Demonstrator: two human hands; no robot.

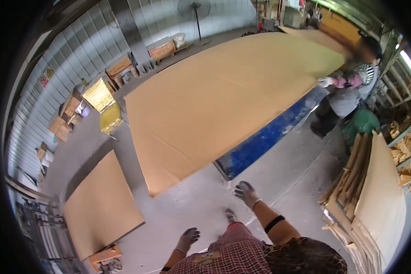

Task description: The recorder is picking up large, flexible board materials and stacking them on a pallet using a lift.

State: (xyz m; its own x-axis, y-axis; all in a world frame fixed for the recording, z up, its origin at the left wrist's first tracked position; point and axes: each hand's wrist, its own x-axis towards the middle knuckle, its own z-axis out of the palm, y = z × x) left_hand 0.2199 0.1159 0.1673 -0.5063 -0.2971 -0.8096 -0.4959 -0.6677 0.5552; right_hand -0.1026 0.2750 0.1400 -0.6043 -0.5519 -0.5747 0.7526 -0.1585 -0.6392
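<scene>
Hanging free, both gloved hands grip nothing: right hand point(246, 192) fingers spread, raised near the big board's point(223, 96) near corner; left hand point(188, 238) loosely curled, low. A co-worker's gloved hand point(325, 82) holds its far edge.

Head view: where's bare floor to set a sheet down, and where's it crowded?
Bare concrete floor lies between the blue bench and the stacked boards on the right. A narrower strip runs between the big sheet and the lower sheet stack. Crowded: crates along the left wall.
</scene>
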